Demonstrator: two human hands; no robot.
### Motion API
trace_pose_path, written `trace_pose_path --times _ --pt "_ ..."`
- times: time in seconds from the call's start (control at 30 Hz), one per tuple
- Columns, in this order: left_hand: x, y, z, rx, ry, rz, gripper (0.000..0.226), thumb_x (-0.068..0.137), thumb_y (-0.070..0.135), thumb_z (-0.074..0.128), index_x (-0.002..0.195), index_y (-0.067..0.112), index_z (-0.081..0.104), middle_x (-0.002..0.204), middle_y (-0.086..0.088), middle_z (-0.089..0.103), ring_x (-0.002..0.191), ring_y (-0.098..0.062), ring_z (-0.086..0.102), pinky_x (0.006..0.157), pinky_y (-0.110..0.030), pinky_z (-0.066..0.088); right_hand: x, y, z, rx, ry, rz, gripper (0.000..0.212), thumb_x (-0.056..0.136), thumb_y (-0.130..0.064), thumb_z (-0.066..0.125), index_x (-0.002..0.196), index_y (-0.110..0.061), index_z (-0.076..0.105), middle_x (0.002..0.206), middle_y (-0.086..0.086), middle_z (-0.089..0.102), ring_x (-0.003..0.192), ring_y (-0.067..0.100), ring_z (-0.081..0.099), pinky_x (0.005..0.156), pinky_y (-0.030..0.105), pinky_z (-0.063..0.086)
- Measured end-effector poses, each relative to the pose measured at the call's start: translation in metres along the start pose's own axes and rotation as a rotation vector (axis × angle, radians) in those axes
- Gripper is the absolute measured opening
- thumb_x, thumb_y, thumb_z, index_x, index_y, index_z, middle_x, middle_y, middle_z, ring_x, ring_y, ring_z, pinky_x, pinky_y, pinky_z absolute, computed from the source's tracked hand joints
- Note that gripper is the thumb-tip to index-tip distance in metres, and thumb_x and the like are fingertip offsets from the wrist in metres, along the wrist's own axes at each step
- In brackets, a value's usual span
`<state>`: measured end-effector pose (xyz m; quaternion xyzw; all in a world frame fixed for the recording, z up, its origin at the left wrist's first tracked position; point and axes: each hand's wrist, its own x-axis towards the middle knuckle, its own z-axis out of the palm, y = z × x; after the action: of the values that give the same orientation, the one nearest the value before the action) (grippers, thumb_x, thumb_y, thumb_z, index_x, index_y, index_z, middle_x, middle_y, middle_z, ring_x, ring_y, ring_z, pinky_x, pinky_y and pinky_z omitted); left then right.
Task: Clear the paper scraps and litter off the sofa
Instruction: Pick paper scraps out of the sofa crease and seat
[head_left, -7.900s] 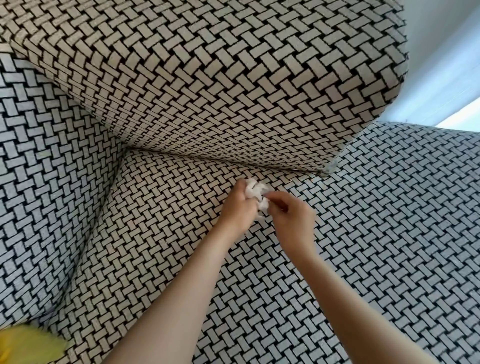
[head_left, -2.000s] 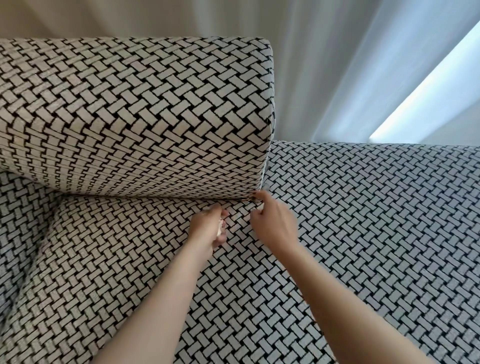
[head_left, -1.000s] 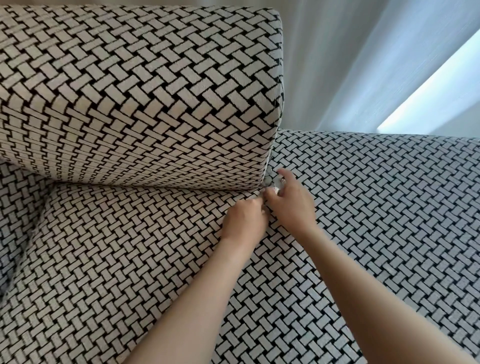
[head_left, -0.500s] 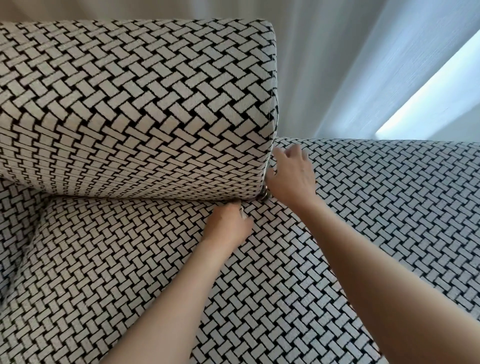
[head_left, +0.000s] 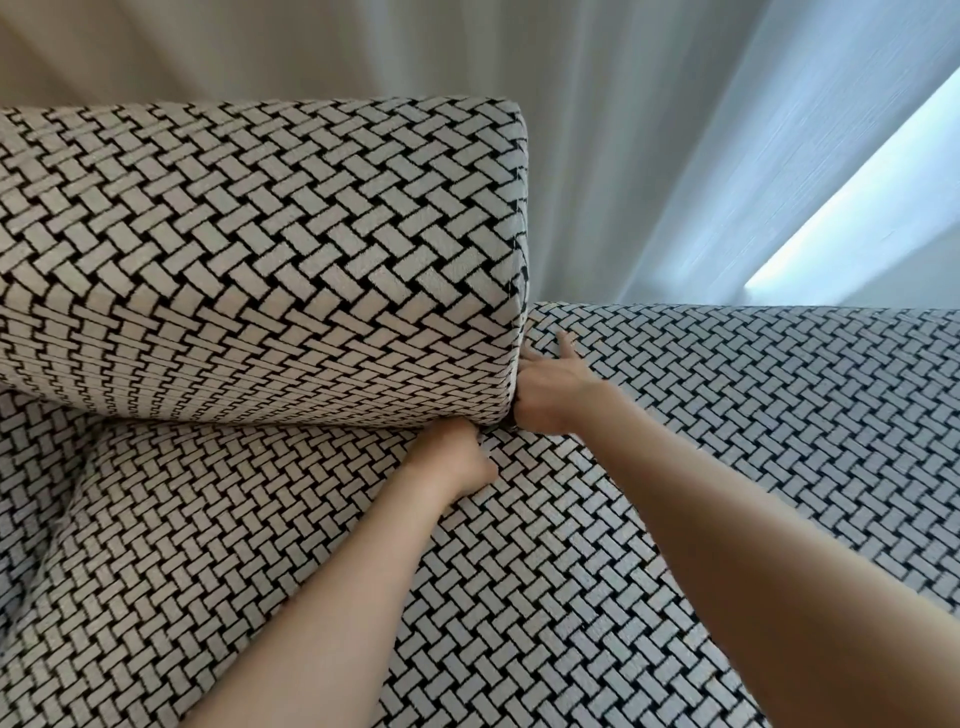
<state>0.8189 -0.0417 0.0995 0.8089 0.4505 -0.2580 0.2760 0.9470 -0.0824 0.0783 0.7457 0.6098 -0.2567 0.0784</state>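
The sofa is covered in black-and-white woven-pattern fabric, with a thick back cushion (head_left: 260, 249) over the seat (head_left: 218, 530). My left hand (head_left: 457, 457) is a closed fist on the seat, right under the cushion's lower right corner; the paper scraps it took up earlier are hidden inside it. My right hand (head_left: 550, 389) lies against the cushion's right end. Its fingers are stretched out, one pointing up along the fabric and the others slipping into the gap behind the cushion. No loose litter shows on the sofa.
To the right of the cushion spreads a lower, flat sofa section (head_left: 769, 415) in the same fabric. Pale curtains (head_left: 649, 145) hang behind, with bright window light at the far right. The sofa's side panel (head_left: 31, 493) rises at the left.
My right hand has slid up and tucked its fingers deeper beside the cushion's end. My left fist has stayed under the cushion corner, and the view has tilted slightly upward.
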Motion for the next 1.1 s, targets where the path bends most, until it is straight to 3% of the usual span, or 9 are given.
trace_pose_path --times 0.13,0.23,0.43,0.53,0.63,0.7,0.83,0.97,1.1 --pt "-0.006 -0.003 -0.001 -0.112 -0.022 0.005 0.051 0.087 0.022 0.057 0.136 0.017 0.045 0.131 -0.003 0.050 0.116 -0.018 0.051 0.086 -0.022 0.041 -0.010 -0.005 0.004 0.093 0.012 -0.035 0.061 0.089 -0.016 0.031 0.148 -0.029 0.017 0.156 -0.008 0.014 0.145 0.014 0.002 0.112 0.050 -0.014" --pt "-0.009 -0.011 0.003 -0.208 -0.011 0.034 0.047 0.087 0.023 0.057 0.133 0.019 0.049 0.112 0.000 0.055 0.097 -0.016 0.057 0.075 -0.022 0.044 -0.015 -0.010 0.010 0.250 0.071 -0.018 0.049 0.087 -0.013 0.035 0.135 -0.018 0.044 0.147 0.003 0.037 0.137 0.017 0.025 0.117 0.036 0.003" --pt "-0.028 -0.018 0.017 -0.274 -0.028 0.168 0.050 0.090 0.024 0.051 0.137 0.037 0.041 0.116 -0.001 0.058 0.090 -0.017 0.059 0.073 -0.026 0.052 -0.029 -0.025 0.008 0.394 0.086 0.122 0.029 0.086 -0.015 0.043 0.108 -0.005 0.059 0.120 0.009 0.054 0.107 0.022 0.048 0.090 0.026 0.037" --pt "-0.031 -0.015 0.022 -0.242 -0.013 0.181 0.049 0.092 0.026 0.048 0.139 0.036 0.036 0.097 -0.001 0.058 0.075 -0.017 0.057 0.061 -0.023 0.047 -0.035 -0.035 0.014 0.387 0.111 0.158 0.030 0.088 -0.013 0.041 0.110 -0.004 0.059 0.119 0.009 0.052 0.106 0.021 0.047 0.090 0.025 0.037" --pt "-0.035 -0.016 0.025 -0.268 -0.027 0.168 0.058 0.094 0.034 0.046 0.145 0.042 0.020 0.097 -0.005 0.064 0.084 -0.024 0.064 0.064 -0.029 0.051 -0.043 -0.045 0.023 0.386 0.133 0.174 0.032 0.092 -0.019 0.037 0.114 -0.005 0.056 0.124 0.006 0.049 0.119 0.021 0.041 0.102 0.029 0.033" --pt "-0.039 -0.016 0.025 -0.340 -0.046 0.160 0.059 0.094 0.034 0.046 0.145 0.044 0.017 0.087 0.001 0.062 0.064 -0.013 0.057 0.045 -0.021 0.045 -0.053 -0.047 0.025 0.420 0.154 0.156 0.032 0.095 -0.021 0.035 0.115 -0.006 0.056 0.122 0.005 0.049 0.120 0.021 0.041 0.102 0.029 0.031" --pt "-0.043 -0.020 0.029 -0.575 -0.034 0.094 0.061 0.094 0.024 0.049 0.145 0.042 0.020 0.099 0.004 0.057 0.048 -0.002 0.039 0.035 -0.011 0.030 -0.069 -0.044 0.017 0.700 0.241 0.153 0.035 0.095 -0.009 0.038 0.123 -0.013 0.058 0.126 -0.001 0.056 0.113 0.013 0.052 0.099 0.026 0.040" --pt "-0.042 -0.026 0.035 -0.797 0.024 0.074 0.054 0.094 0.026 0.052 0.142 0.037 0.033 0.111 -0.008 0.062 0.036 0.000 0.032 0.031 -0.011 0.027 -0.064 -0.029 0.011 0.931 0.543 0.368 0.044 0.086 0.011 0.039 0.117 -0.011 0.062 0.117 0.004 0.059 0.105 0.013 0.057 0.084 0.021 0.046" --pt "-0.041 -0.033 0.035 -0.923 0.037 0.013 0.043 0.091 0.021 0.054 0.132 0.034 0.046 0.077 0.000 0.057 0.044 -0.006 0.036 0.036 -0.017 0.031 -0.057 -0.021 0.015 0.749 0.294 0.332 0.061 0.080 0.011 0.047 0.135 -0.017 0.047 0.144 0.001 0.033 0.133 0.019 0.026 0.110 0.032 0.027"
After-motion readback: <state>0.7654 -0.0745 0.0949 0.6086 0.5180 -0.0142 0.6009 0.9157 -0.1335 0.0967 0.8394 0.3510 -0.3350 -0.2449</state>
